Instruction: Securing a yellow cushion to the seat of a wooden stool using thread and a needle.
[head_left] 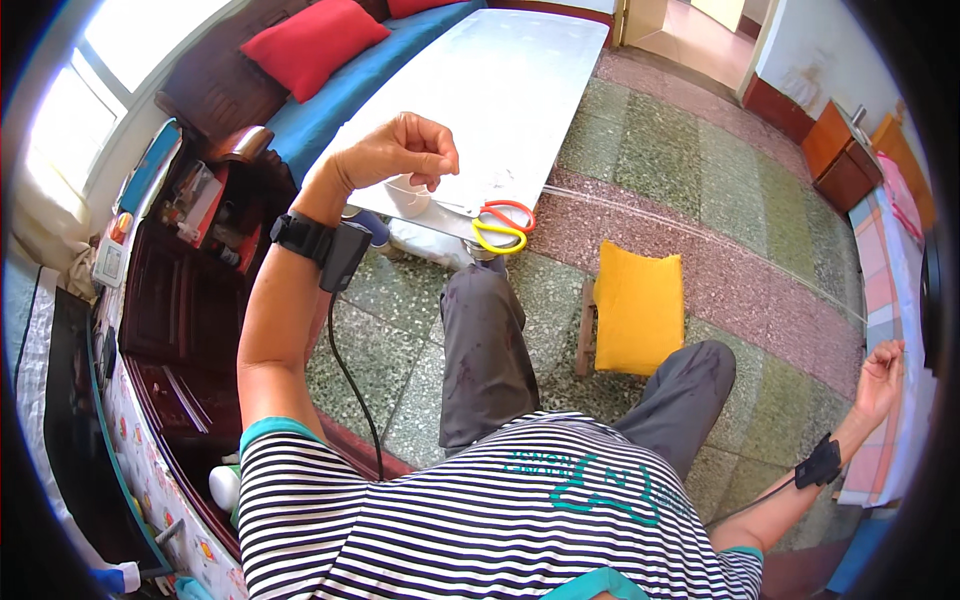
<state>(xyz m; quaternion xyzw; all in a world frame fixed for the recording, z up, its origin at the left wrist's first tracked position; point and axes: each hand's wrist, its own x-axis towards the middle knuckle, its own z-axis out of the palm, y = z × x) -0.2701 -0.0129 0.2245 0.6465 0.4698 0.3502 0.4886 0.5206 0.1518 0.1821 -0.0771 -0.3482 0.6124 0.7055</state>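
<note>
Head view: left hand (400, 152) pinched above a white cup (405, 196), scissors (505, 229) beside it.
Left thumb and fingertips meet; whether they hold anything fine, I cannot tell. The cup stands near the near edge of the white table (500, 90); the scissors' red and yellow loops jut past the corner. Terrazzo floor (760, 240) stretches rightward around a yellow-draped stool (640, 310); right hand (881, 380), fingers curled, grip unclear, near plaid bedding (882, 310).

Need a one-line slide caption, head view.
Left hand raised, fingers pinched, before a pale table with red-and-yellow-handled scissors at its edge; right hand held wide.
</note>
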